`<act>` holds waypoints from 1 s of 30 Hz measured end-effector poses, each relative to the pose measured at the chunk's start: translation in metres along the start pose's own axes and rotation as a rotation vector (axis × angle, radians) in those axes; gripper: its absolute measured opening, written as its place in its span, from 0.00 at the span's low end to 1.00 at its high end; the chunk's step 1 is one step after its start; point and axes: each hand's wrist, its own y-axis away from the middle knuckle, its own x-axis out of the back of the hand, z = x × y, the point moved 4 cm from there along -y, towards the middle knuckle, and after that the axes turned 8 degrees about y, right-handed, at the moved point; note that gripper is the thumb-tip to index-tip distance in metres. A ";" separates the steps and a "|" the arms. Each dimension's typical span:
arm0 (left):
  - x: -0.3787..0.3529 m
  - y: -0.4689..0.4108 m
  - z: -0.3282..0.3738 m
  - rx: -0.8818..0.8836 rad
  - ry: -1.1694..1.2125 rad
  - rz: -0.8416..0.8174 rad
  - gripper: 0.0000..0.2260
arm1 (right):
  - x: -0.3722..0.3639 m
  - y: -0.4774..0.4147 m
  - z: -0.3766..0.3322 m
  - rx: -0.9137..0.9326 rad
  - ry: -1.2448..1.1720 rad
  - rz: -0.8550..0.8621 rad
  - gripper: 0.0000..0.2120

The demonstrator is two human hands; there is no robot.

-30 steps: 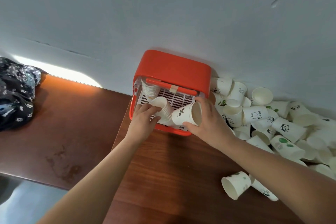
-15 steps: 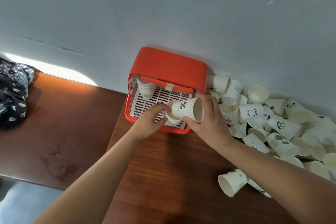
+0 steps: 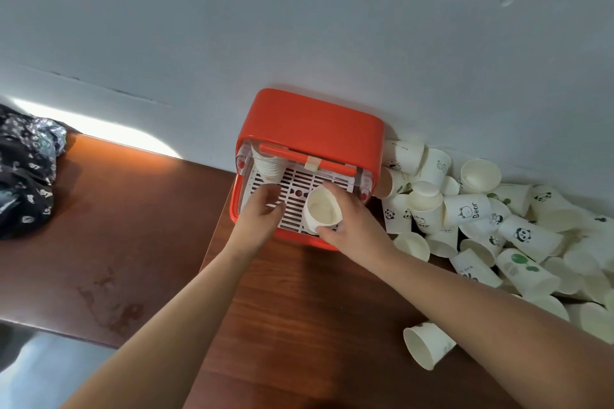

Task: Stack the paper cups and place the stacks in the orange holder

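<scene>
The orange holder (image 3: 315, 124) stands against the wall with its white slatted tray (image 3: 299, 186) showing. A stack of paper cups (image 3: 268, 167) sits upside down in the tray's back left corner. My right hand (image 3: 354, 226) grips a white paper cup stack (image 3: 321, 209), mouth up, over the tray's front right part. My left hand (image 3: 262, 212) hovers over the tray's front left with fingers apart and nothing in it.
A big pile of loose paper cups (image 3: 481, 219) lies to the right of the holder along the wall. One cup (image 3: 427, 344) lies on its side near the front. A dark patterned cloth (image 3: 25, 169) sits at the far left on the brown table (image 3: 133, 242).
My right hand has turned the cup from lying sideways to mouth up over the tray. My left hand has let go of its cup, which has gone into the right-hand one, and drawn left.
</scene>
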 end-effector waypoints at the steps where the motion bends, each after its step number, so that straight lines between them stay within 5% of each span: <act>1: 0.004 -0.003 -0.001 0.012 -0.014 0.068 0.20 | -0.002 -0.001 0.001 -0.040 -0.036 0.010 0.41; 9: 0.010 -0.040 -0.005 -0.104 -0.065 0.108 0.39 | -0.017 -0.013 0.007 -0.143 -0.269 0.088 0.37; 14: 0.006 -0.059 -0.010 -0.083 -0.144 0.157 0.31 | -0.018 -0.034 0.002 -0.163 -0.293 0.240 0.39; 18: 0.007 -0.070 -0.017 -0.084 -0.139 0.188 0.34 | -0.020 -0.051 -0.002 -0.202 -0.234 0.306 0.31; 22: 0.006 -0.074 -0.017 -0.119 -0.094 0.215 0.36 | -0.015 -0.063 -0.004 -0.247 -0.233 0.277 0.15; 30: 0.006 -0.079 -0.023 -0.081 -0.053 0.277 0.28 | -0.029 -0.080 0.003 -0.283 -0.180 0.195 0.15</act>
